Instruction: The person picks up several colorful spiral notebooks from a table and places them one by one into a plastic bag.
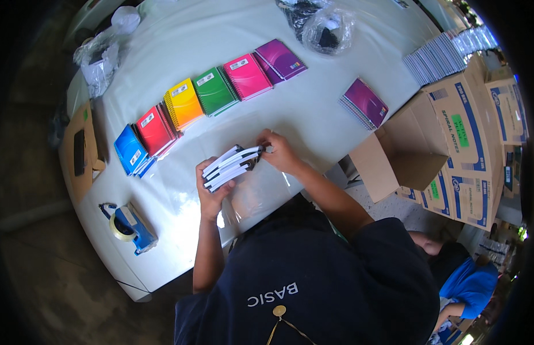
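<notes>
Left hand (210, 192): closed around the near end of a stack of notebooks (229, 165), thumb on top and fingers underneath, holding it just above the bench (313, 115)
Right hand (279, 152): pinching the far end of the same stack at its upper right corner, fingers curled shut on it
Stack of notebooks: several thin books with white edges and dark covers, fanned slightly and lying at a slant between the two hands, over the middle of the near side of the bench
Clear plastic sheet (258, 195): lies on the bench directly under and just nearer than the stack, glossy with glare
Row of coloured notebooks: small piles in an arc beyond the hands, blue (130, 150), red (154, 131), yellow (183, 103), green (214, 90), pink (247, 75) and purple (280, 59), each just beside the next
Lone purple pile (364, 103): apart from the row, near the right edge of the bench
Tape dispenser (129, 226): blue, with a roll of clear tape, on the near left corner
Crumpled plastic bags: one at the far left (100, 63), one at the far side holding something dark (329, 26)
Cardboard boxes (451, 144): open, printed in blue, to the right of the bench, with a row of striped notebook edges (442, 54) beyond them
Another person (465, 276): in blue, low at the lower right
</notes>
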`<state>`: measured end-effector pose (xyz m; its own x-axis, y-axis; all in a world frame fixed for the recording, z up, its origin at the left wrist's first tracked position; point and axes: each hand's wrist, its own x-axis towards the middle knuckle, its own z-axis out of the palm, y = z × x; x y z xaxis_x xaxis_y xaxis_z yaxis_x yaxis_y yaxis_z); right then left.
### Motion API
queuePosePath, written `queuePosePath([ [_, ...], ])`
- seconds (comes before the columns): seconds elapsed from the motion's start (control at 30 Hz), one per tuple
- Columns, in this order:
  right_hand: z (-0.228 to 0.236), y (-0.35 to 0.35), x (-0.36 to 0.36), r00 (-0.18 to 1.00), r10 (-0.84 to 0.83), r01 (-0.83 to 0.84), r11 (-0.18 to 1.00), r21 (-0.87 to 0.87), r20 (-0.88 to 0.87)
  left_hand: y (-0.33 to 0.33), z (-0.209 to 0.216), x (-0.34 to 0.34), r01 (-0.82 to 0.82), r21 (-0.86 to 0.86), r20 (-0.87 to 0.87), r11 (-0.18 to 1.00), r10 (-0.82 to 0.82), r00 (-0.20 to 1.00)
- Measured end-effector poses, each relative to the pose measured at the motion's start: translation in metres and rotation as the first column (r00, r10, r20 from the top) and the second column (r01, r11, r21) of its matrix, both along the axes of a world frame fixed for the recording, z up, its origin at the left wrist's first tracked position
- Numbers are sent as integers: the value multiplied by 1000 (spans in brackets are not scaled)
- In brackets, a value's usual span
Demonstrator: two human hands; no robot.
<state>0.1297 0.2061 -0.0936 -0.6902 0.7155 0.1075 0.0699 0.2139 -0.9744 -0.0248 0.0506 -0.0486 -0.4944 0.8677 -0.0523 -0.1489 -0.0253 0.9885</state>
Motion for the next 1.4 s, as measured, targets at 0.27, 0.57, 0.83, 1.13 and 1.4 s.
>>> queuePosePath([
  [0.27,62,-1,-1,976,203,-158,910,383,-81,-2,0,-5,24,-10,12,1000,-24,1000],
  [0.57,99,7,10,950,276,-309,900,307,146,-4,1,-6,63,5,22,998,-63,998],
  [0.83,84,2,-3,999,-32,19,836,548,14,-3,0,-7,74,-9,15,997,-74,997],
  [1.13,83,-5,7,997,40,-40,999,3,-61,-3,-3,-11,93,4,57,996,-93,994],
  [1.4,84,-21,-8,998,-63,64,998,-19,16,-1,-2,-13,52,-65,110,997,-45,993],
])
